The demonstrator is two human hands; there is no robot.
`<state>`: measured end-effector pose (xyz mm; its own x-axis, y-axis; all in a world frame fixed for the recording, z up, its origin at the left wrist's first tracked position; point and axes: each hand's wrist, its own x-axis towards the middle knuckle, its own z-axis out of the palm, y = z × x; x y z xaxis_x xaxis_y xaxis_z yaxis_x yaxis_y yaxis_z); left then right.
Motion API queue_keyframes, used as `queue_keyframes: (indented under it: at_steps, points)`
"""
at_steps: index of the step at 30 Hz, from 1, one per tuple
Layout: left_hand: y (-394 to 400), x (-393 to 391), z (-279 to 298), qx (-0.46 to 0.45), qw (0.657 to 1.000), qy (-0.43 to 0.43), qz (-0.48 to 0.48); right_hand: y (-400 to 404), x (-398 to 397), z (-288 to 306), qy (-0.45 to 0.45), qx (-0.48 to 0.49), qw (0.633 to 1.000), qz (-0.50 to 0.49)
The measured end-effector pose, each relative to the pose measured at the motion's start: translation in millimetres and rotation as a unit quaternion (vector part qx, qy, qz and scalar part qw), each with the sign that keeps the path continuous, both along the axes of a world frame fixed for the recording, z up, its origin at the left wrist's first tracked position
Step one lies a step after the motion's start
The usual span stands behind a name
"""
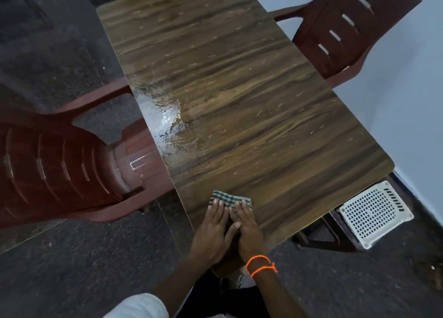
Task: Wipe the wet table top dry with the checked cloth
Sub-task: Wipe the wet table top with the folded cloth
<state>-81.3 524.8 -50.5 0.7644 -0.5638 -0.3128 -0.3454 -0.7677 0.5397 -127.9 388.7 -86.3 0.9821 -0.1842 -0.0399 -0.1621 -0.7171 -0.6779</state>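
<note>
While water pools on the tabletop (263,116), wiping has barely begun.
Both hands, left hand (212,231) and right hand (249,231), press the cloth (227,196) with flat fingers; the puddle (172,126) seems untouched.

Dim, even light; bright glare on the wet patch (171,126); wide-angle bending at edges; slight softness throughout.

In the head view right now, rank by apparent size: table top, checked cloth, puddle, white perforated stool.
1. table top
2. puddle
3. white perforated stool
4. checked cloth, partly hidden under both hands
</note>
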Motion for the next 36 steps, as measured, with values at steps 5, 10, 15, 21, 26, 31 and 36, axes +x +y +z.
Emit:
queue_keyframes:
  at_steps: [5,10,15,21,26,31,36]
  points:
    - [-52,28,0,0.012,0.999,-0.001,-0.051,-39,19,4,0.033,0.018,0.995,-0.093]
    - [-64,70,-3,0.022,0.999,-0.016,-0.043,-46,69,1,0.037,0.034,0.993,-0.106]
    - [-32,75,-7,0.051,0.997,-0.03,-0.044,-19,73,4,0.024,0.076,0.994,-0.075]
    - [-38,32,9,0.035,0.998,0.032,-0.048,-31,26,5,0.02,0.066,0.997,-0.045]
    - [-86,43,6,0.013,0.997,0.044,-0.056,-72,28,11,0.022,0.096,0.981,-0.166]
    - [-124,80,9,0.03,0.999,0.025,-0.032,-100,71,16,0.047,0.118,0.979,-0.158]
    - [-113,99,7,0.063,0.998,0.01,0.008,-92,106,24,0.084,0.131,0.981,-0.119]
